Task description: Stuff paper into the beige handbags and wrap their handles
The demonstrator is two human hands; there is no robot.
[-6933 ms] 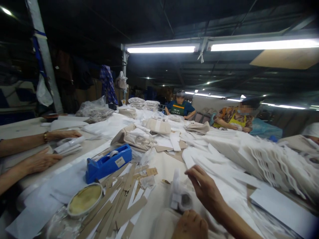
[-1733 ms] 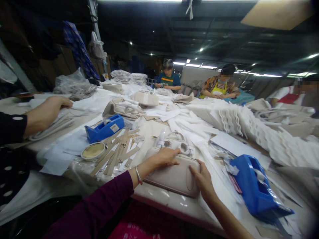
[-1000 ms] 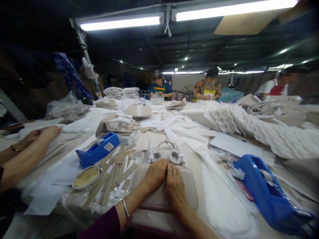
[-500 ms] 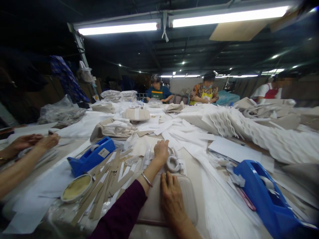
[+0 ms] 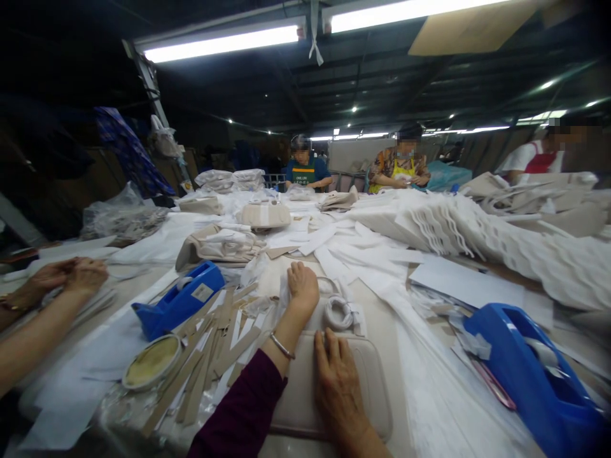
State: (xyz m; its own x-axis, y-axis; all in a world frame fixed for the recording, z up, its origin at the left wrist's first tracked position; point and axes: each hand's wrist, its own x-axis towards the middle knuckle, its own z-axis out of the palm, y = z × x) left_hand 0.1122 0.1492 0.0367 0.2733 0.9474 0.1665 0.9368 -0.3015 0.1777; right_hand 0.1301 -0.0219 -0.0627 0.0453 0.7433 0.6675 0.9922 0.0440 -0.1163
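Note:
Before me lies a beige bag [image 5: 300, 401], flat, with rounded corners and stitched edges. My right hand [image 5: 337, 375] rests on its upper part, fingers stretched out and pointing away from me. Beyond the bag's far edge my left hand [image 5: 303, 286] is closed with its fingers curled. What it grips is hidden behind the knuckles; some clear plastic shows beside it. To the right of that hand sits a pale wrapped coil [image 5: 338, 313], like a rolled strap, with a curved loop [image 5: 327, 284] behind it.
Blue tape dispensers [image 5: 179, 299] [image 5: 534, 369] stand left and right. Beige strips [image 5: 205, 356] and a round tin [image 5: 151, 361] lie at the left. A co-worker's hands [image 5: 71, 277] are at far left. Wavy white padding [image 5: 501, 248] is piled right. People [image 5: 305, 175] work across the table.
My left hand has shifted slightly left, away from the coil, showing more of the loop behind it. My right hand stays on the bag. The whole view has tilted a little.

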